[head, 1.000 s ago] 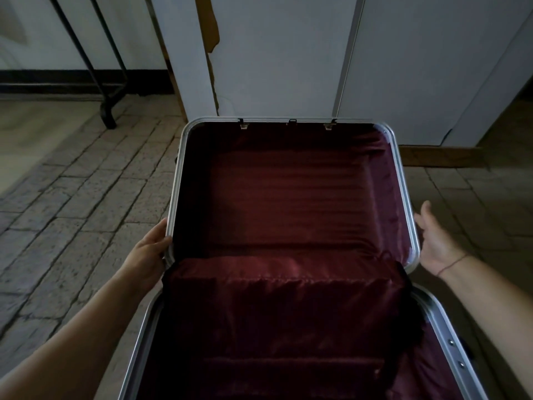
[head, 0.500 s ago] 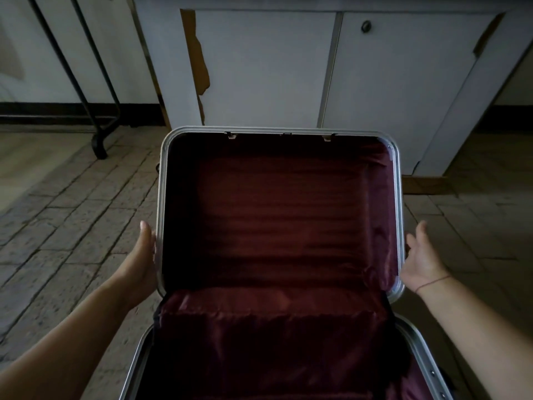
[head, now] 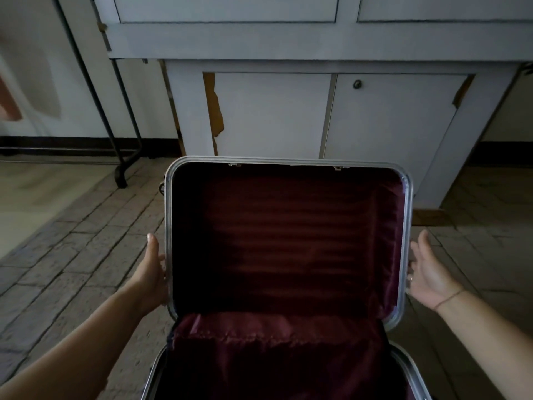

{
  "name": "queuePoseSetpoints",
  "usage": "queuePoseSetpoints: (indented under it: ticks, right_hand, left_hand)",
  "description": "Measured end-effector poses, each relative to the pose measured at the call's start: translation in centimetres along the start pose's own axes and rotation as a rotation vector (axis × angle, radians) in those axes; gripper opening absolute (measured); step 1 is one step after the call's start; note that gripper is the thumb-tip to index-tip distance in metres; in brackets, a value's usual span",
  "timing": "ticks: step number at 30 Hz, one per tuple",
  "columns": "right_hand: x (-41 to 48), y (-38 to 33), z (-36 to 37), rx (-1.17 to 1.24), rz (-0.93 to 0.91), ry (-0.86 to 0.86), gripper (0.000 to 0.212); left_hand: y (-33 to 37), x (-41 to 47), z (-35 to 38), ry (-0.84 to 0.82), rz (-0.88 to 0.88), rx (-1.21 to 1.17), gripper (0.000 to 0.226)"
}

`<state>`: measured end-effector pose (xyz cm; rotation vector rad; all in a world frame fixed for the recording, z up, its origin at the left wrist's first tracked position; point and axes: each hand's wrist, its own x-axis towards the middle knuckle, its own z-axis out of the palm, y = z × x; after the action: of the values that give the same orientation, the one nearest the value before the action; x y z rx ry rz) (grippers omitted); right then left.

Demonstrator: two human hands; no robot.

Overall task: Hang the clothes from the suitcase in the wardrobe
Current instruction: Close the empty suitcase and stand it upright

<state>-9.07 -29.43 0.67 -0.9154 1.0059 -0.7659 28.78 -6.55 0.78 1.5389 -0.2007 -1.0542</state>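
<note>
The white wardrobe [head: 274, 111] is standing shut just behind the suitcase [head: 155, 370], which is lying on the stone floor [head: 72, 255] at its foot, likely to keep the carry short. A maroon lining flap [head: 274, 342] is covering the lower shell, so no clothes are showing. The left hand [head: 153, 272] and right hand [head: 427, 272] are pressing open-palmed against the lid's [head: 288, 241] side rims, steadying it upright and clasping nothing.
</note>
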Motion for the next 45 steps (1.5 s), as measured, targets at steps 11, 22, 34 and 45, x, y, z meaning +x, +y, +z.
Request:
queuePoseSetpoints:
  ticks: [11, 22, 34, 45]
  right_hand:
    - [-1.9, -3.8, 1.2, -0.042, -0.078, 0.048, 0.070]
    - [-4.3, -7.0, -0.2, -0.139, 0.024, 0.125, 0.102]
    - [-8.6, -10.4, 0.8, -0.177, 0.126, 0.048, 0.073]
    - [-9.9, -10.7, 0.9, -0.094, 0.059, 0.047, 0.046]
  left_hand:
    - [3.6, 0.0, -0.1, 0.026, 0.208, -0.028, 0.088]
    - [8.1, -3.4, -1.1, 0.047, 0.168, 0.003, 0.094]
    - [10.9, -9.7, -2.5, 0.114, 0.042, 0.236, 0.079]
    - [10.7, -12.5, -0.4, 0.187, 0.030, 0.218, 0.053]
